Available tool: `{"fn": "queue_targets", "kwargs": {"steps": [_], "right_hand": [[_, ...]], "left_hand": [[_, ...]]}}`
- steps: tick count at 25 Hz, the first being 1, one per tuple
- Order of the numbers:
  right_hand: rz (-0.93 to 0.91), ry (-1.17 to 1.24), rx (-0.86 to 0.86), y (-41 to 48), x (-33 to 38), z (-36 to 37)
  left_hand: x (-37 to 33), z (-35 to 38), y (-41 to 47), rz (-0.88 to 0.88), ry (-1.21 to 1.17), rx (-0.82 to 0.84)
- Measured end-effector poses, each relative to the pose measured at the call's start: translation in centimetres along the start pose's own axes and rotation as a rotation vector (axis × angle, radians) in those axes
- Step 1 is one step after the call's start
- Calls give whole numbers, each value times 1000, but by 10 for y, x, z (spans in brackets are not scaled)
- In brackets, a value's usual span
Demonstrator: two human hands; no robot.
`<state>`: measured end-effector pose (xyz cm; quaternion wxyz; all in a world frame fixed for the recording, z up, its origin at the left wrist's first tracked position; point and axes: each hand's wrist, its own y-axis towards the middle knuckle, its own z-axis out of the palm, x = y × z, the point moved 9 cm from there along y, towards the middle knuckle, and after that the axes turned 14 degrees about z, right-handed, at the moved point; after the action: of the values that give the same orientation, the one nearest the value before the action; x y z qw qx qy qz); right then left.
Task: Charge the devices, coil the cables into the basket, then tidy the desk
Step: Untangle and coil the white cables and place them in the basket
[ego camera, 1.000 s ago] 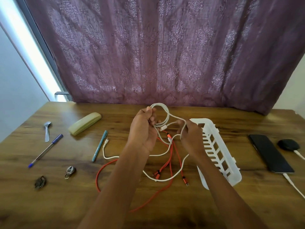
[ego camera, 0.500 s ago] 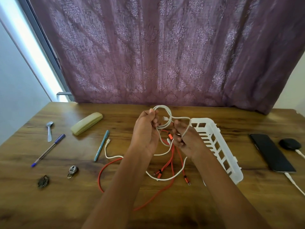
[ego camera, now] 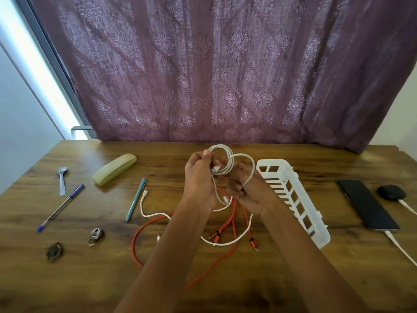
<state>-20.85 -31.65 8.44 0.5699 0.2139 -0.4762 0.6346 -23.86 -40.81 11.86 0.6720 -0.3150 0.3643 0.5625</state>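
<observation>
The white cable (ego camera: 230,162) is held above the desk (ego camera: 67,279), partly wound into a small coil between both hands. The coil is pinched by the curled fingers and thumb of the left hand (ego camera: 198,177). A further loop is passed round the closed fingers of the right hand (ego camera: 252,193), which grip the strand. The unwound length hangs below the fingers and trails on the desk, crossing the red cable (ego camera: 133,241) lying loose there. The white basket (ego camera: 278,184) stands just beside the right fingers, on their outer side. Further out on that side, a black phone (ego camera: 366,203) and a black round device (ego camera: 391,192) lie with white leads plugged in. Outward of the left fingers lie a teal pen (ego camera: 136,201), a pale case (ego camera: 115,169), a blue pen (ego camera: 61,207) and a spoon (ego camera: 62,180).
</observation>
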Motion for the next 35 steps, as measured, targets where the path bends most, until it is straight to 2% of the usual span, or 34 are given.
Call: {"fn": "queue_targets", "kwargs": {"steps": [2,3,4,5,7,8,9,10,11,13,20,23,28,31,35], "right_hand": [[68,81,-10,2,-7,-2],[62,136,-78,1,-8,-9],[0,164,-216,-3,-3,-21],[-125,153,-405,-15,6,-37],[-584,-43,-785,-72,40,-46],[-864,-247,-843,-100,58,-27],[-1072,-496,-817,-117,65,0],[-1182,-724,-770,-121,63,22],[-1198,-897,-731,-115,57,36],[-1135,-1078,-707,-98,52,47],[-1082,-1323,-769,-78,51,53],[-1052,-1294,-763,-78,53,56],[-972,-1347,-562,-73,46,62],[-964,-1340,-613,-73,43,58],[-1024,-1158,-580,-78,47,53]], "left_hand": [[-1,-2,0,3,12,-23],[-3,-2,0,11,16,-26],[-5,-2,0,23,12,-27],[-7,-3,2,33,4,-34],[-5,-8,4,43,18,-55],[-6,-8,4,47,38,-55],[-6,-8,5,53,53,-49],[-5,-8,5,58,59,-45],[-4,-8,5,58,61,-39],[-3,-6,3,50,66,-22],[-3,-11,1,26,97,-55],[-2,-13,1,25,122,-62],[-11,-11,0,30,60,-74],[-12,-4,-3,25,22,-49],[-11,-5,0,46,-24,-40]]}}
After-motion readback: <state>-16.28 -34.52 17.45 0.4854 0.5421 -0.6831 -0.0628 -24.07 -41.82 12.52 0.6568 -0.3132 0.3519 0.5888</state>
